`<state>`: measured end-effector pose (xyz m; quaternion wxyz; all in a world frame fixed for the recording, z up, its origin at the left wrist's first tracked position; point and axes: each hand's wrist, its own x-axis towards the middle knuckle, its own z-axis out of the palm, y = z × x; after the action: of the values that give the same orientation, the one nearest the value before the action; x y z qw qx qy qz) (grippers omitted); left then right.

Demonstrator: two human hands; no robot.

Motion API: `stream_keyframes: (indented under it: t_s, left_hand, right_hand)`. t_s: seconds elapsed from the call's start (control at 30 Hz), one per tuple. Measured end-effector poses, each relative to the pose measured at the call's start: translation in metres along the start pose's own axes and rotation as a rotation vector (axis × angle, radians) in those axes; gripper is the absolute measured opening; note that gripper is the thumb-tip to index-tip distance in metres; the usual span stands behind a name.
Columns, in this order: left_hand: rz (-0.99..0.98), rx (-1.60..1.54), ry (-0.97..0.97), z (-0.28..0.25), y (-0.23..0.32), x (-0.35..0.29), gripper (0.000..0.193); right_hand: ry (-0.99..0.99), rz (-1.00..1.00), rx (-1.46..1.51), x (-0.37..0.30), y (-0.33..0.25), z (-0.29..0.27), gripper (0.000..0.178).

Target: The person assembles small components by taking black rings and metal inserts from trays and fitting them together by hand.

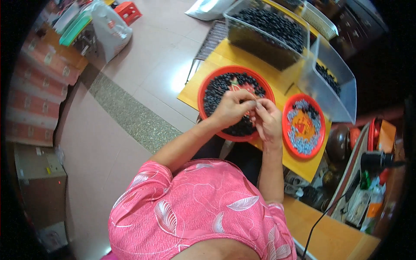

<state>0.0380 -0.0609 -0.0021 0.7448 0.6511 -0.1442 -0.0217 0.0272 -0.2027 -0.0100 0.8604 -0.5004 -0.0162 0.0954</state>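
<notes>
My left hand (234, 106) and my right hand (266, 115) meet above a round red tray (201, 97) filled with small black pieces (216, 91). Thumbs and forefingers of both hands are pinched close together at the fingertips. Whatever they hold is too small to make out. To the right of my right hand lies a second red tray (321, 134), its patterned orange middle ringed by small silvery pieces (303, 145). A few black pieces (305, 105) lie at the far side of that tray.
Both trays rest on a yellow table (195, 89). Behind them stands a clear plastic bin (260, 47) heaped with black pieces; another clear bin (346, 97) holds fewer. A red stool (128, 13) and white bag (110, 32) are far left. A black cable (318, 223) hangs at lower right.
</notes>
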Motion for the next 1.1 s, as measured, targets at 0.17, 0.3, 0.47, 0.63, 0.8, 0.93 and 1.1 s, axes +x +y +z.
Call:
stream_keyframes:
  t_s: [0.17, 0.3, 0.47, 0.63, 0.8, 0.93, 1.1]
  left_hand:
    - [0.115, 0.116, 0.020, -0.010, -0.005, -0.001, 0.009]
    - [0.188, 0.172, -0.005, -0.017, -0.008, -0.001, 0.009]
    - [0.371, 0.414, 0.054, -0.019, -0.012, -0.002, 0.010]
    - [0.341, 0.429, 0.020, -0.022, -0.007, -0.003, 0.008]
    - [0.275, 0.408, -0.008, -0.017, 0.001, -0.003, 0.008]
    - [0.478, 0.473, -0.050, -0.019, 0.006, -0.004, 0.010]
    - [0.490, 0.628, 0.013, -0.023, 0.007, -0.007, 0.010]
  right_hand:
    - [-0.070, 0.096, -0.065, 0.003, -0.004, 0.002, 0.013]
    - [-0.064, 0.108, 0.001, 0.007, -0.005, 0.002, 0.012]
    - [-0.071, 0.114, -0.024, 0.008, 0.001, -0.001, 0.011]
    - [-0.086, 0.064, -0.076, 0.009, -0.004, 0.007, 0.010]
    - [-0.065, 0.049, -0.150, 0.007, -0.011, 0.009, 0.011]
    - [-0.012, 0.097, -0.179, 0.003, -0.014, 0.013, 0.021]
    - [-0.028, -0.038, -0.415, 0.004, -0.008, 0.017, 0.018]
